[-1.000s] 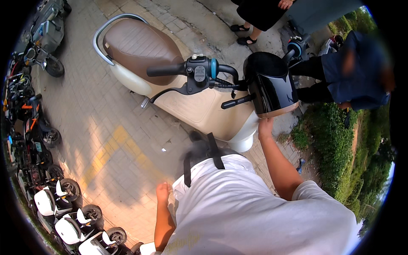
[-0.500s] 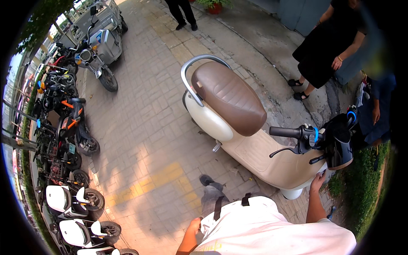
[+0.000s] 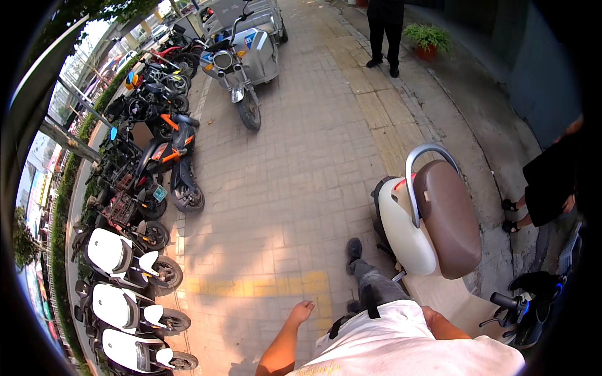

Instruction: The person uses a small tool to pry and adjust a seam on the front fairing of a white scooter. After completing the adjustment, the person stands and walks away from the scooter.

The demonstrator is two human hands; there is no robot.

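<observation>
A cream scooter (image 3: pixel 404 235) with a brown seat (image 3: pixel 448 219) and a silver grab rail (image 3: pixel 411 182) stands at my right side. My left hand (image 3: pixel 303 312) hangs low in front of me, its fingers curled in, and I see nothing in it. It is over the paving, apart from the scooter. My right forearm (image 3: pixel 444 326) is bent beside the scooter's footboard (image 3: pixel 445 304); the hand itself is hidden behind my white shirt (image 3: pixel 407 338). The black handlebar grip (image 3: pixel 503 301) lies farther right, with no hand on it.
White scooters (image 3: pixel 113 250) and dark motorbikes (image 3: pixel 182 144) are parked along the left. A cargo tricycle (image 3: pixel 251 56) stands ahead. One person in black (image 3: pixel 385 31) is near a potted plant (image 3: pixel 426 44); another (image 3: pixel 552 182) stands at the right. A yellow line (image 3: pixel 251 287) marks the paving.
My view has swung left, so the scooter now sits farther right and lower. My right hand has left the scooter's front and is hidden. My left hand has moved forward, away from my hip.
</observation>
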